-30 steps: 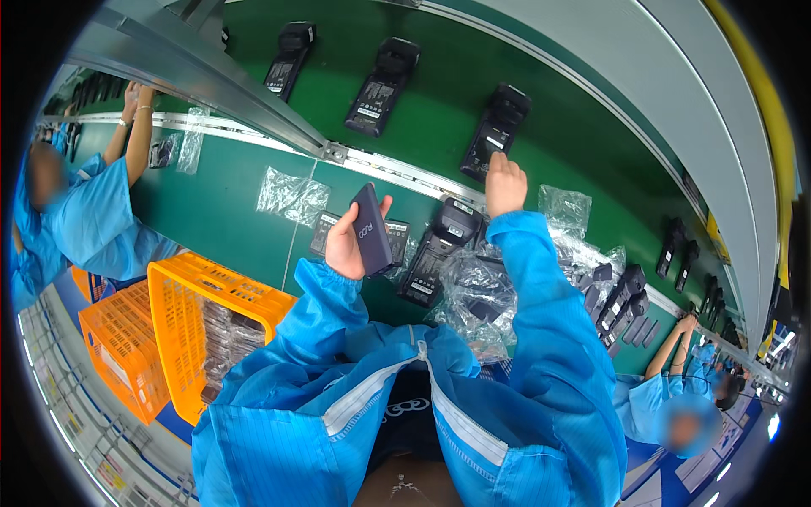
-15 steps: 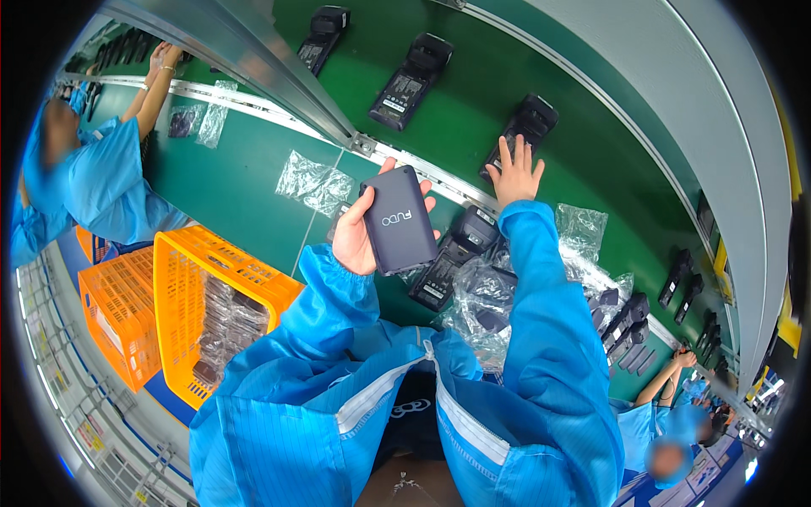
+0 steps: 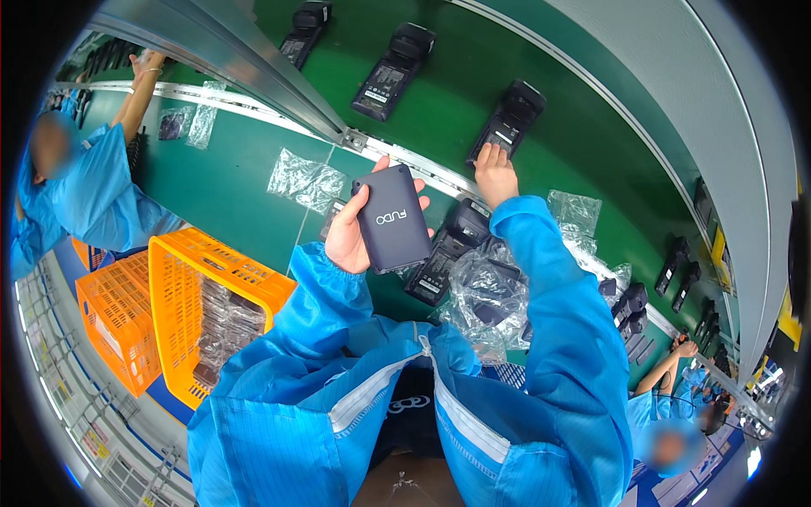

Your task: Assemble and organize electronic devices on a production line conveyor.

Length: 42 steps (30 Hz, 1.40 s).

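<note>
1. The left hand [image 3: 345,237] grasps a dark navy, flat rectangular panel with rounded corners [image 3: 394,221], thumb over its near edge and fingertips showing past the far one. Held by its rim and from beneath, its broad printed face is left mostly uncovered, tipped toward the person, above the bench.

2. The right hand [image 3: 497,175] reaches over the silver metal rail [image 3: 405,160], its curled fingers at the near end of a black handheld device with a bulky raised head [image 3: 517,108]. Whether they pinch it or merely rest there, I cannot tell.

3. That device lies on the bright green belt [image 3: 456,72], its slim end toward the person, which probably makes it easier to reach. A second black device with a white label [image 3: 393,80] lies farther left, well apart from it.

4. Nearer the body, between the forearms, another black device on the bench [image 3: 435,269] lies just beside a crumpled heap of clear plastic bags [image 3: 486,296], apparently kept off the belt.

5. Leftward, a flattened clear bag [image 3: 306,179] lies near the rail; beside the left sleeve, an orange slotted plastic crate [image 3: 224,258] holds stacked, clear-wrapped pieces [image 3: 230,317], seemingly within arm's reach.
</note>
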Available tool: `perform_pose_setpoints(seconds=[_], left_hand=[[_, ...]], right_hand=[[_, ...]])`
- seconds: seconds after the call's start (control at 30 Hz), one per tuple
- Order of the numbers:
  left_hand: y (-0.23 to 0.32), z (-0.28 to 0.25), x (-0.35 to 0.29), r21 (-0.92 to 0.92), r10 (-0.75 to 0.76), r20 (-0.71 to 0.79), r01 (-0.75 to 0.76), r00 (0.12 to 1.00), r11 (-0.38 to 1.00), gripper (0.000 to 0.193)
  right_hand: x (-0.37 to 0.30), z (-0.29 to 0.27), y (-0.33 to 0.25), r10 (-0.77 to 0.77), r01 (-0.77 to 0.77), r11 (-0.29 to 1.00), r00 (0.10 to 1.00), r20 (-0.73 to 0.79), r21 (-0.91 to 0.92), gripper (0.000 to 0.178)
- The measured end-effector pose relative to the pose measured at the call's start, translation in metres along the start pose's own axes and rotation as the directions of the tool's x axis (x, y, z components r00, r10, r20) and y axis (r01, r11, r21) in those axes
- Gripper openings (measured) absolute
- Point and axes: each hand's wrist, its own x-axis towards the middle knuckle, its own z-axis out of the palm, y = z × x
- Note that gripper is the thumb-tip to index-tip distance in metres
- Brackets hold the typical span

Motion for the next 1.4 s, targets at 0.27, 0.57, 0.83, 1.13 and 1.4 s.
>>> perform_pose_setpoints(seconds=[0.27, 0.57, 0.83, 1.13, 1.4], left_hand=[[-0.005, 0.000, -0.001, 0.028, -0.031, -0.021, 0.032, 0.999, 0.999, 0.050], [-0.009, 0.004, -0.007, -0.035, -0.079, 0.026, 0.080, 0.997, 0.996, 0.053], [-0.022, 0.019, -0.003, -0.030, -0.116, 0.130, 0.121, 0.985, 0.992, 0.060], [-0.043, 0.062, -0.028, 0.027, -0.109, 0.254, 0.106, 0.961, 0.994, 0.059], [-0.079, 0.092, -0.050, 0.118, -0.191, 0.271, 0.165, 0.943, 0.979, 0.062]], right_hand=[[0.003, 0.017, 0.001, 0.258, -0.301, 0.894, 0.951, 0.168, 0.332, 0.061], [0.000, -0.031, 0.049, 0.273, -0.429, 0.801, 0.882, 0.383, 0.417, 0.079], [-0.147, 0.024, 0.120, 0.569, -0.850, 0.464, 0.501, 0.652, 0.249, 0.045], [-0.232, -0.129, 0.033, 0.189, -0.407, 0.838, 0.842, 0.505, 0.365, 0.050], [-0.202, -0.243, 0.036, 0.370, -0.376, 0.561, 0.911, 0.183, 0.737, 0.049]])
